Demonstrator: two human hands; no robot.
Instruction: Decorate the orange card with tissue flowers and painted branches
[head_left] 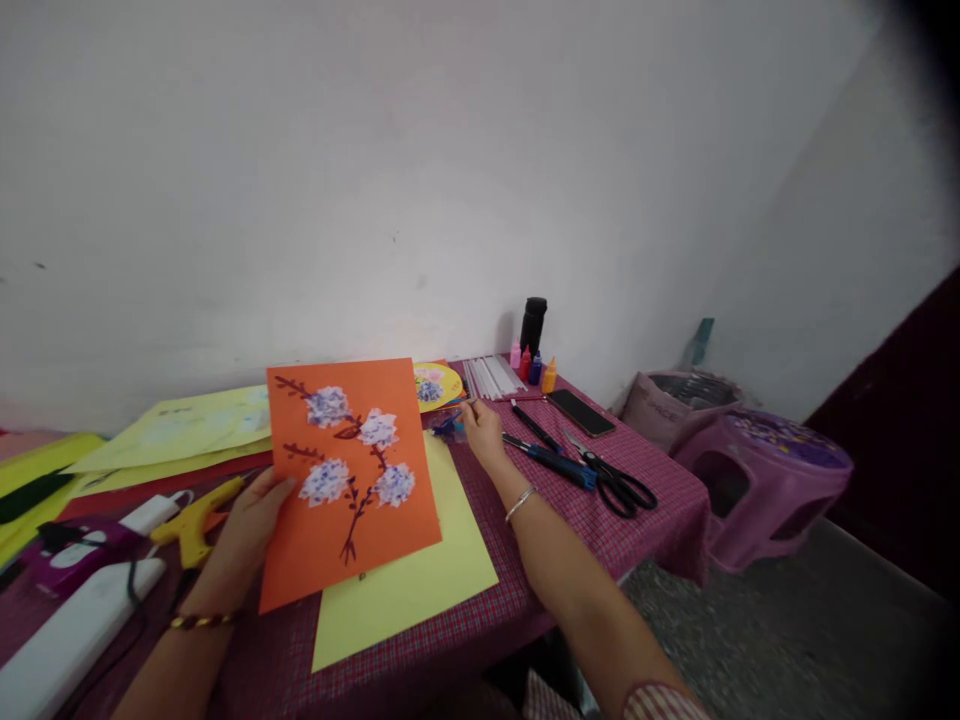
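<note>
My left hand point(259, 515) grips the left edge of an orange sheet point(300, 550), which is raised and tilted up. Painted dark branches and white-and-blue flowers cover the sheet. Beneath it, a pale yellow sheet point(442, 560) lies on the checked tablecloth point(645, 460). My right hand point(482, 425) reaches toward the back of the table, beside a small blue item point(448, 428). Its fingers are drawn together, and what they hold, if anything, is too small to make out.
Black scissors point(619, 485), a blue-handled tool point(555, 463), a black pen point(535, 425) and a phone point(581, 412) lie to the right. Paint bottles point(549, 376) stand near a black bottle point(533, 325). A yellow glue gun point(196, 520) and white power strip point(82, 630) are left.
</note>
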